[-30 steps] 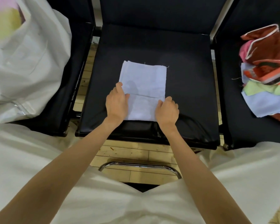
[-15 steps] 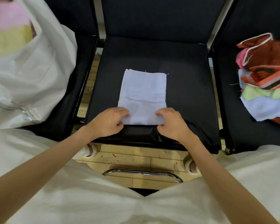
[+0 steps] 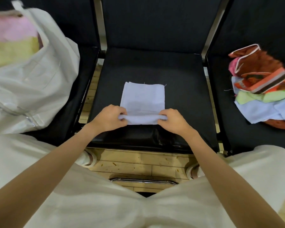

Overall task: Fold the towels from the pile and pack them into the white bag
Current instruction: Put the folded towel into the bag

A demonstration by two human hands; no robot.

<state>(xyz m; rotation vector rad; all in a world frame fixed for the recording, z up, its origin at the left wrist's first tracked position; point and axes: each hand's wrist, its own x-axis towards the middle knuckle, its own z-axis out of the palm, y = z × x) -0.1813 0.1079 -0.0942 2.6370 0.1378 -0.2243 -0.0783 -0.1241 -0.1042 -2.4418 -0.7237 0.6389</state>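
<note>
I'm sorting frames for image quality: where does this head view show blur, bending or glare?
Head view: the white plastic bag and pile of coloured towels at the side edges are smeared; chair frames bow outward from wide-angle distortion; the pale blue folded towel and both hands are fairly sharp; a soft sheen sits on the black seat's front edge.

Single head-worn view, forward and steeply down, close above the lap.

Black padded chairs (image 3: 151,71), wooden floor (image 3: 138,160)
</note>
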